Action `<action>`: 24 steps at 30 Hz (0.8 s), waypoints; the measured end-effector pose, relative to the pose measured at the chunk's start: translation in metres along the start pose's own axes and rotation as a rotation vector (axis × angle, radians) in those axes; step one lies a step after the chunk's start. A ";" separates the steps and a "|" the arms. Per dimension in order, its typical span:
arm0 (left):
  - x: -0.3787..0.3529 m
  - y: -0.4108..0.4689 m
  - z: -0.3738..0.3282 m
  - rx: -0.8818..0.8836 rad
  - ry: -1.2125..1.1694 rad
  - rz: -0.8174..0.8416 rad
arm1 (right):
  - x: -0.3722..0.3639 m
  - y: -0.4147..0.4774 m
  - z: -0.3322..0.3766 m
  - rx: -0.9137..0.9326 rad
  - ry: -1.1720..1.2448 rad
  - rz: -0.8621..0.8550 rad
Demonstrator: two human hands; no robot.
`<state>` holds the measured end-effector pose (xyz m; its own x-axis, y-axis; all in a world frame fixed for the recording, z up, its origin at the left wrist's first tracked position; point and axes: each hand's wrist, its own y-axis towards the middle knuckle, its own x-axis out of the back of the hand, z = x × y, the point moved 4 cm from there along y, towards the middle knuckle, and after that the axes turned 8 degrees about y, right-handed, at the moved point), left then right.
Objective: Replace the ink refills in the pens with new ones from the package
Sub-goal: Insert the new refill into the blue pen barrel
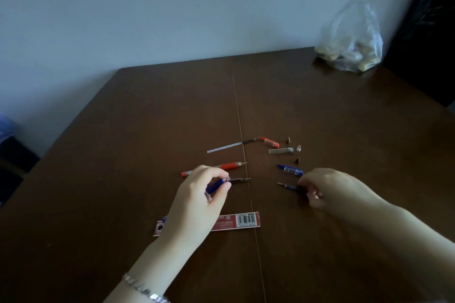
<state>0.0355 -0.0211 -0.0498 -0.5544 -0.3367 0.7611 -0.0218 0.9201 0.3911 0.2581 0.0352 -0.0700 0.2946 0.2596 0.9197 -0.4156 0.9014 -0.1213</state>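
My left hand [197, 199] grips a blue pen barrel [215, 186] with a dark refill [240, 180] sticking out of its right end. My right hand [330, 189] pinches the rear of a thin blue refill [286, 186] lying on the table, tip pointing left. A blue pen cap piece [290, 170] lies just beyond it. An orange pen [229, 166] lies above my left hand. The red refill package [236, 221] with a barcode lies near me, partly under my left wrist.
Farther back lie a white refill tube [225, 147], an orange pen part [269, 142], a clear barrel piece [280, 151] and small tips [298, 148]. A clear plastic bag [352, 42] stands at the far right corner of the brown table [147, 118].
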 end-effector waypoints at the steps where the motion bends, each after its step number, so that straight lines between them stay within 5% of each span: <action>1: 0.001 -0.002 0.001 0.022 -0.016 0.006 | 0.001 -0.001 0.002 0.003 0.016 -0.018; 6: 0.003 -0.008 -0.001 0.098 -0.138 0.012 | 0.036 -0.015 0.018 -0.003 0.822 -0.398; 11: 0.004 -0.010 -0.009 0.103 -0.207 0.028 | 0.021 -0.024 0.042 -0.031 1.443 -0.458; 24: 0.006 -0.016 -0.017 0.109 -0.369 -0.007 | 0.002 -0.027 0.051 -0.143 1.711 -0.382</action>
<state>0.0465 -0.0413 -0.0426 -0.8159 -0.2661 0.5134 -0.1035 0.9407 0.3231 0.2256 -0.0067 -0.0459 0.8790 0.0002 -0.4767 -0.0694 0.9894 -0.1276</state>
